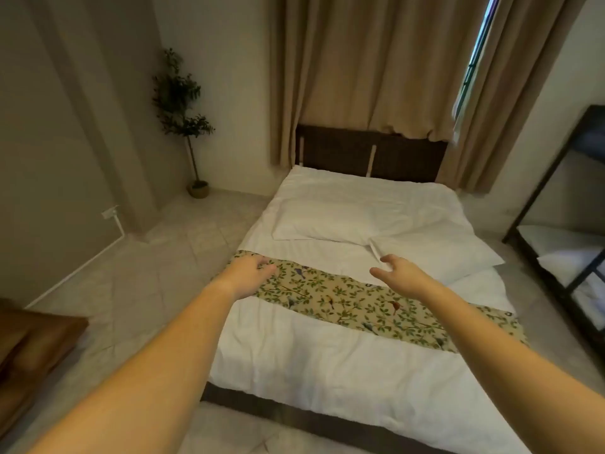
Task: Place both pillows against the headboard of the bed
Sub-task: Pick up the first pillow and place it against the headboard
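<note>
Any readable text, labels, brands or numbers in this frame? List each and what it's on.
None readable.
Floral runner across the bed: birds and leaves only, no lettering.
Wall socket: too small and blurred to show any marking.
Pillows, headboard, curtains: plain.

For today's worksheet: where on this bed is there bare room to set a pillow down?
Free: the white strip between the headboard and the left pillow; also the duvet below the floral runner. Crowded: the middle, around both pillows, including the right pillow.
</note>
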